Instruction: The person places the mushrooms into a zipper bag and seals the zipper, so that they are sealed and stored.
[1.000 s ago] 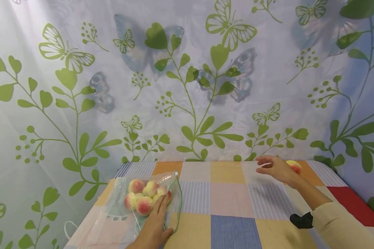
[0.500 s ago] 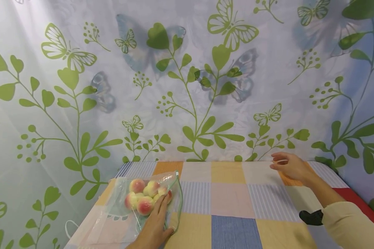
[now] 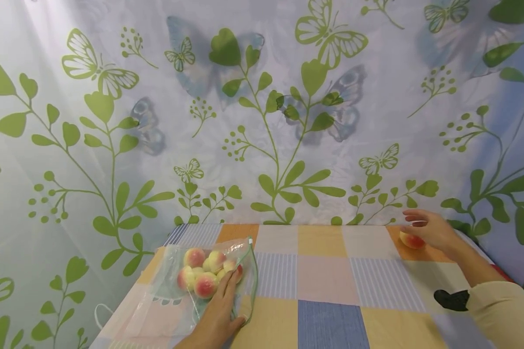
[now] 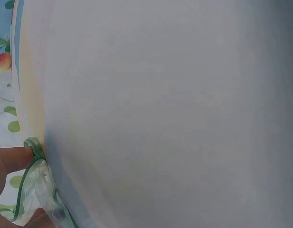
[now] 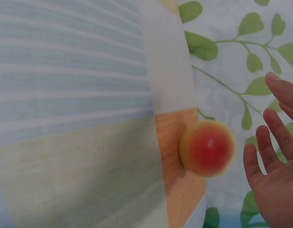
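Note:
In the head view a clear zip bag (image 3: 161, 281) with a green-edged mouth lies at the left of the table, with several red-and-yellow peaches (image 3: 205, 285) inside. My left hand (image 3: 218, 310) rests on its mouth side, fingers straight over the peaches and thumb spread to the green edge. The left wrist view has the thumb touching the green zip strip (image 4: 38, 151). A single peach (image 3: 412, 240) sits at the far right, partly behind my right hand (image 3: 432, 230). That hand hovers near it with relaxed fingers, apart from the peach (image 5: 207, 148) in the right wrist view.
A patchwork cloth (image 3: 323, 281) covers the table. Right behind its back edge hangs a curtain (image 3: 262, 194) with leaves and butterflies. A dark object (image 3: 450, 299) sits at the right sleeve. A white cord loop (image 3: 99, 315) shows by the left table edge.
My right hand has moved right and slightly up to the lone peach, which it hid half a second ago and which now shows below the fingers. The left hand stays on the bag.

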`<action>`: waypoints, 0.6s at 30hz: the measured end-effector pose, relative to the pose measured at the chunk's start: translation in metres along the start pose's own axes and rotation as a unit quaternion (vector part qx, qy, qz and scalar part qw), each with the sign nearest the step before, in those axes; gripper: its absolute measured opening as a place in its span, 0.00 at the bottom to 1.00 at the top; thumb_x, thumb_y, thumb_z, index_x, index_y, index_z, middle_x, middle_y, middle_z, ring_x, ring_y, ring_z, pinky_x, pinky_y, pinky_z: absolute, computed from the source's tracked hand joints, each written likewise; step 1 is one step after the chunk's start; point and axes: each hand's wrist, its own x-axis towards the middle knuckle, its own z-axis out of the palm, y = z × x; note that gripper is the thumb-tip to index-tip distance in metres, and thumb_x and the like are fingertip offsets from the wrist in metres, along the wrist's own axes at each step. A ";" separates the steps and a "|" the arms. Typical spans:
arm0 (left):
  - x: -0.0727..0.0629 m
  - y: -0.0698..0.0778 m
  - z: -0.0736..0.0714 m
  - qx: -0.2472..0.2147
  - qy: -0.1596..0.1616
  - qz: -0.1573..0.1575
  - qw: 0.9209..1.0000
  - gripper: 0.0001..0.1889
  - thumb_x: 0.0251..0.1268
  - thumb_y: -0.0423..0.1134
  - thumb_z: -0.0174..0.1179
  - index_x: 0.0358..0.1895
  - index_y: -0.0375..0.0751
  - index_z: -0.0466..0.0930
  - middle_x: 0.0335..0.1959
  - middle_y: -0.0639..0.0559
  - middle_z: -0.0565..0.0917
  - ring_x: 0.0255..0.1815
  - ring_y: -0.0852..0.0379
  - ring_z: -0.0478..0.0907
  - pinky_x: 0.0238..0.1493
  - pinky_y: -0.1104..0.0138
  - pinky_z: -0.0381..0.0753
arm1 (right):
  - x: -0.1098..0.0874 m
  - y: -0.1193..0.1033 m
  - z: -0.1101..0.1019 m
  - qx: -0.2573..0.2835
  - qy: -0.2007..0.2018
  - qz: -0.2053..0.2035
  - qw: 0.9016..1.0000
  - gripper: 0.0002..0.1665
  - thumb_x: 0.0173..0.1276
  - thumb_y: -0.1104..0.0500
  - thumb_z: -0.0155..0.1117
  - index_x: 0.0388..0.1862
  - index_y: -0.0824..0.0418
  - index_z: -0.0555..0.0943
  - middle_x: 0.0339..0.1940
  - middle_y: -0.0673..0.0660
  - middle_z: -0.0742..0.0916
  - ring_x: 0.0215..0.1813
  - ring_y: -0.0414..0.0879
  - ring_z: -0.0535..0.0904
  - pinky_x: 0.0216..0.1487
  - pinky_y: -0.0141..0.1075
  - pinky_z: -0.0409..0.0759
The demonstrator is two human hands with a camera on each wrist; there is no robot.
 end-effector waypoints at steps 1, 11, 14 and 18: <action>0.000 0.000 0.000 0.000 -0.001 -0.002 1.000 0.60 0.49 0.33 0.82 0.82 0.32 0.48 0.79 0.33 0.56 0.71 0.29 0.66 0.64 0.43 0.75 | 0.000 0.002 -0.001 -0.001 0.003 0.004 1.000 0.51 0.72 0.39 0.69 0.75 0.76 0.64 0.69 0.80 0.71 0.66 0.77 0.68 0.59 0.65 0.78; 0.003 0.002 -0.001 -0.008 -0.001 -0.002 1.000 0.60 0.50 0.32 0.81 0.82 0.32 0.47 0.79 0.32 0.56 0.70 0.28 0.68 0.63 0.44 0.78 | -0.007 0.030 -0.005 -0.002 0.036 -0.008 0.999 0.46 0.75 0.48 0.68 0.75 0.77 0.61 0.68 0.84 0.68 0.65 0.80 0.64 0.54 0.66 0.76; 0.003 0.002 -0.001 -0.005 0.001 -0.002 1.000 0.60 0.50 0.32 0.81 0.82 0.32 0.47 0.78 0.32 0.56 0.69 0.28 0.68 0.62 0.45 0.78 | -0.007 0.039 0.001 -0.005 0.032 -0.004 0.999 0.49 0.74 0.49 0.69 0.76 0.78 0.57 0.68 0.86 0.65 0.65 0.83 0.61 0.56 0.72 0.70; 0.001 0.003 -0.002 -0.015 -0.009 -0.013 1.000 0.60 0.50 0.32 0.81 0.82 0.33 0.47 0.79 0.32 0.56 0.70 0.28 0.68 0.63 0.43 0.77 | -0.006 0.052 0.011 -0.010 0.024 0.007 1.000 0.53 0.72 0.50 0.71 0.76 0.79 0.53 0.67 0.88 0.64 0.64 0.83 0.63 0.58 0.71 0.69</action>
